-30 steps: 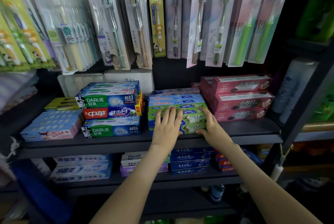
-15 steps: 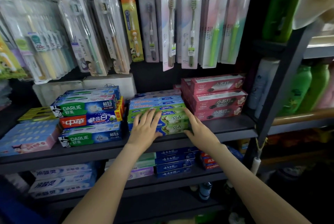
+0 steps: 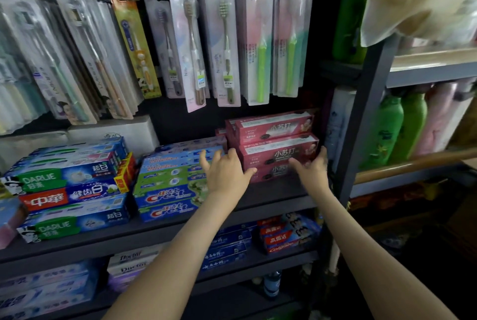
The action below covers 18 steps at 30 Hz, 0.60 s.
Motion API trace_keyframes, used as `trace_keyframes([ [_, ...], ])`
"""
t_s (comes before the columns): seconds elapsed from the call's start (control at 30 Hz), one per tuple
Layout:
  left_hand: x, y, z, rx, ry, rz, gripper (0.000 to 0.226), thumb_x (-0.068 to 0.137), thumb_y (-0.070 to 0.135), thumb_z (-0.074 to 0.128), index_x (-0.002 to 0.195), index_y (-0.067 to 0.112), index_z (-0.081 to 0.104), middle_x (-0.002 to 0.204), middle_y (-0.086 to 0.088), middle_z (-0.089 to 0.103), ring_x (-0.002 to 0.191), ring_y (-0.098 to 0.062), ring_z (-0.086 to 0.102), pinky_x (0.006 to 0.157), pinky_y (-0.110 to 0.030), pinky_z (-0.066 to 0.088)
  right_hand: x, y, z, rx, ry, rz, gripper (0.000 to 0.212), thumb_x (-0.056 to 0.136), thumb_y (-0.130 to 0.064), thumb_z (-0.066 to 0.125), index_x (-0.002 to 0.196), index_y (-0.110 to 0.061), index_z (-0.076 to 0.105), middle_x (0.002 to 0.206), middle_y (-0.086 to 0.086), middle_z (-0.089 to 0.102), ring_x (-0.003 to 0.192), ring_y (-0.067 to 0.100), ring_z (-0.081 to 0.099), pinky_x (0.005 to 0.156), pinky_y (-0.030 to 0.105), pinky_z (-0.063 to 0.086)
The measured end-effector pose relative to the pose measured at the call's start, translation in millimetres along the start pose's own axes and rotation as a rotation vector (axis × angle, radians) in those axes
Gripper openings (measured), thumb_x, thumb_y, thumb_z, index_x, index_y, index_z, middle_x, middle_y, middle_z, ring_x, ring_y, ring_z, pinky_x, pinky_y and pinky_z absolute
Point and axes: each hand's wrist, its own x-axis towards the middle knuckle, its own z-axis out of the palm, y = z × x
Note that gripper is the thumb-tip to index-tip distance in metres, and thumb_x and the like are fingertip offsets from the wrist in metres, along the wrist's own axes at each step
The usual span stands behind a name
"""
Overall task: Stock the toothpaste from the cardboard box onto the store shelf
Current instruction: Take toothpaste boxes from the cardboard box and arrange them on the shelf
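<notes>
Toothpaste boxes fill a dark store shelf (image 3: 165, 229) in the head view, stacked flat in three groups. Far left sits the Darlie stack (image 3: 69, 190), blue and green with a red box in the middle. Just right of it lies the Crest stack (image 3: 165, 190). At the right end, hard by the grey upright post (image 3: 361, 123), stands the pink toothpaste stack (image 3: 276, 144), three boxes high at the front.

Both arms reach in from the near edge. The left hand (image 3: 227, 173) hovers over the right end of the Crest stack, its fingers (image 3: 206, 162) straight and spread, gripping nothing; its thumb points right and meets the lower left corner of the pink toothpaste stack. The right hand (image 3: 313, 170) is at the right front of that same stack, fingers loosely spread with the palm facing the boxes and nothing held. It seems to touch the middle pink box, though blur makes contact hard to confirm.

Packaged toothbrushes (image 3: 224, 43) hang in a row on hooks above the shelf. White cartons (image 3: 113, 131) stand behind the Darlie stack. On the lower shelf (image 3: 258, 263) lie more toothpaste boxes, among them red and blue Colgate boxes (image 3: 286, 238). Green bottles (image 3: 392, 128) stand on the neighbouring rack to the right.
</notes>
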Motion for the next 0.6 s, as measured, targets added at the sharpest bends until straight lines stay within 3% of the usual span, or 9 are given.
trace_keyframes([
  [0.13, 11, 12, 12, 0.087, -0.079, -0.060, 0.057, 0.088, 0.066, 0.047, 0.110, 0.016, 0.063, 0.112, 0.001, 0.068, 0.136, -0.021, 0.039, 0.114, -0.055, -0.008, 18, 13, -1, -0.020, -0.068, 0.072, 0.096, 0.086, -0.043, 0.066, 0.153, -0.012, 0.006, 0.158, 0.010, 0.018, 0.140, 0.031, 0.030, 0.105, 0.041, 0.036],
  [0.37, 18, 14, 22, 0.156, -0.129, -0.098, 0.046, 0.092, 0.059, 0.047, 0.103, 0.020, 0.067, 0.113, 0.000, 0.069, 0.138, -0.020, 0.037, 0.111, -0.055, -0.019, 27, 20, 0, 0.101, -0.032, 0.022, 0.058, 0.090, -0.029, 0.066, 0.137, -0.012, 0.038, 0.131, 0.004, 0.055, 0.119, 0.024, 0.053, 0.087, 0.030, 0.041],
  [0.5, 20, 16, 28, 0.216, -0.150, -0.122, 0.048, 0.094, 0.059, 0.042, 0.099, 0.019, 0.068, 0.127, -0.008, 0.063, 0.140, -0.019, 0.036, 0.111, -0.055, -0.019, 23, 18, 4, 0.106, 0.023, -0.003, 0.045, 0.088, -0.028, 0.067, 0.125, -0.012, 0.046, 0.120, 0.002, 0.058, 0.103, 0.019, 0.057, 0.079, 0.028, 0.040],
  [0.6, 19, 16, 29, 0.229, -0.144, -0.134, 0.048, 0.094, 0.058, 0.042, 0.102, 0.018, 0.067, 0.135, -0.011, 0.057, 0.140, -0.018, 0.036, 0.112, -0.056, -0.018, 25, 21, 7, 0.082, 0.030, -0.009, 0.049, 0.088, -0.028, 0.067, 0.128, -0.011, 0.044, 0.126, 0.006, 0.055, 0.110, 0.023, 0.056, 0.082, 0.029, 0.043],
])
